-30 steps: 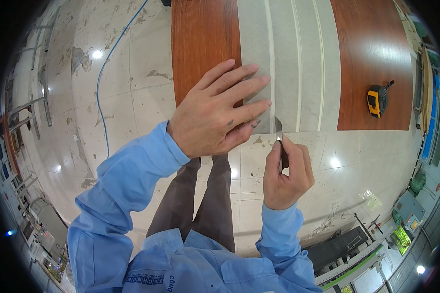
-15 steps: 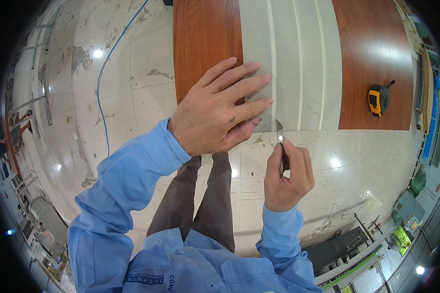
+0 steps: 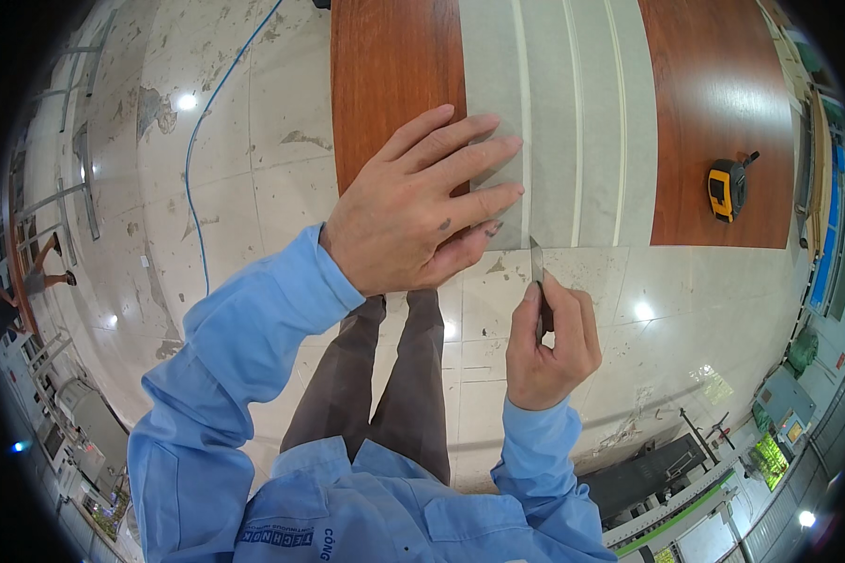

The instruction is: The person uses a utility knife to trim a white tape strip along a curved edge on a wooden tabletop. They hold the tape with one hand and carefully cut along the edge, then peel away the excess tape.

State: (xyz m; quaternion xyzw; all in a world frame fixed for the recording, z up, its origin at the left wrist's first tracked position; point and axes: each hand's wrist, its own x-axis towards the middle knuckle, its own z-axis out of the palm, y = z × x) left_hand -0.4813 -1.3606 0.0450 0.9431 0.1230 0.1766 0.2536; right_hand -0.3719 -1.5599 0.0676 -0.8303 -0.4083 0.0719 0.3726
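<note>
My left hand lies spread on the near end of a grey sheet with pale raised strips running away from me. Its fingertips rest close to the leftmost strip; part of the palm hangs past the sheet's near edge. In my right hand a knife is gripped by its dark handle, fingers closed round it. The blade points away from me, its tip at the near edge of the sheet, close to the end of the leftmost strip. Whether the tip touches the sheet I cannot tell.
Reddish-brown wood-look panels flank the sheet, one on the left and one on the right. A yellow and black tape measure sits on the right one. A blue cable crosses the tiled floor. Another person is at the far left.
The knife has drawn back slightly toward me, with its tip now at the sheet's near edge. My left hand stays spread in nearly the same place.
</note>
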